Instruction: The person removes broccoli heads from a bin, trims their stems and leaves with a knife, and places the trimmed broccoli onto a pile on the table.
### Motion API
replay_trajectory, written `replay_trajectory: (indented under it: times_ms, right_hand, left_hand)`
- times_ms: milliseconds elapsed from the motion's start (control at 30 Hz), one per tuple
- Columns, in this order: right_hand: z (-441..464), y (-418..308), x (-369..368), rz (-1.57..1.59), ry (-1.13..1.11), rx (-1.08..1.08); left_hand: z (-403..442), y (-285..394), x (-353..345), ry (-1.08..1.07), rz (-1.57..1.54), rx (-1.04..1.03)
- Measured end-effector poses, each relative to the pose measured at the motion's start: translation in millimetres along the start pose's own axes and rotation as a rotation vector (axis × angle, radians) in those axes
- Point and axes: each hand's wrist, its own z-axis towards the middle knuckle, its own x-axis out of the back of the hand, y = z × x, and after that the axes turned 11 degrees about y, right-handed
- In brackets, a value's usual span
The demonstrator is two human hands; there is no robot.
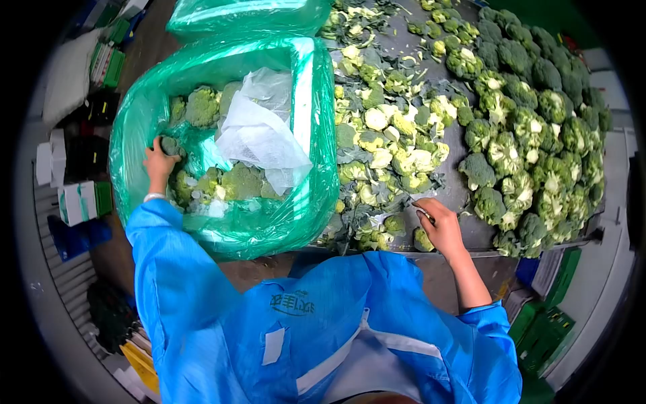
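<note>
My left hand (160, 163) reaches over the left side of a crate lined with green plastic (128, 128), its fingers closed round a broccoli head (173, 147). Other broccoli heads (202, 106) lie inside along the back, with more broccoli (243, 182) along the front. White translucent sheets (259, 135) drape over part of them. Above the table's front edge, my right hand (441, 227) grips what looks like a small knife (426, 215), mostly hidden by the fingers. Trimmed leaves and stem pieces (380, 158) lie close to that hand.
A large pile of broccoli heads (531, 135) covers the right side of the dark table (454, 182). Behind the crate stands another green-lined container (249, 17). Boxes (77, 202) stand on the floor at left, and green crates (545, 337) at lower right.
</note>
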Motion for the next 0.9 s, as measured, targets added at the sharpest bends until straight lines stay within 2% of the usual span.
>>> replay_trajectory:
  times_ms: [167,300,367,433,467,500,533,567,600,633,667,700,733,767,833,900]
  right_hand:
    - [-18.9,4.1,8.4,-0.006,-0.032,-0.085]
    - [-33.9,16.5,23.1,-0.045,-0.039,-0.115]
    - [-37.7,21.0,24.4,-0.029,-0.019,-0.129]
    - [-39.6,28.5,20.6,-0.02,0.011,-0.093]
    - [-37.1,30.5,15.1,-0.002,0.02,-0.061]
    - [-33.8,29.5,10.4,0.03,0.008,-0.095]
    - [-28.6,23.0,6.7,0.069,-0.012,-0.114]
    - [-22.5,17.7,1.1,0.107,-0.034,-0.134]
    - [-14.0,11.1,-3.0,0.127,-0.092,-0.177]
    - [-1.1,-0.1,-7.9,0.212,-0.073,-0.113]
    - [9.9,-16.6,-12.9,0.286,-0.048,-0.062]
    - [17.3,-33.4,-14.9,0.352,-0.013,-0.025]
    - [28.8,-51.3,-13.5,0.424,-0.006,0.039]
    - [42.3,-70.2,-12.1,0.485,0.004,0.094]
    - [65.4,-105.3,-1.0,0.53,-0.006,0.212]
    - [82.6,-134.7,9.0,0.725,-0.063,0.112]
  left_hand:
    - [5.2,2.7,3.6,0.074,-0.023,0.027]
    - [19.2,4.1,44.0,-0.005,0.053,-0.016]
    - [12.6,7.9,73.3,0.062,0.029,-0.014]
    - [22.2,-18.9,90.6,0.172,-0.058,0.045]
    - [37.5,-50.5,90.7,0.183,-0.27,0.084]
    - [17.9,-37.8,120.5,0.141,-0.646,0.278]
    - [-23.4,0.9,179.0,0.061,-0.92,0.393]
    - [-38.7,4.4,193.1,0.056,-1.15,0.413]
    - [-50.0,9.9,201.7,-0.049,-1.465,0.41]
    - [-73.2,31.3,223.0,-0.2,-1.681,0.459]
    - [-93.6,46.1,232.8,-0.28,-1.795,0.483]
    - [-114.2,59.9,235.2,-0.394,-1.897,0.414]
    - [-143.2,97.5,254.6,-0.379,-1.97,0.343]
    - [-166.7,122.9,260.1,-0.349,-2.007,0.364]
    - [-206.8,153.1,257.0,-0.456,-2.038,0.31]
    - [-246.1,188.4,258.7,-0.522,-2.031,0.347]
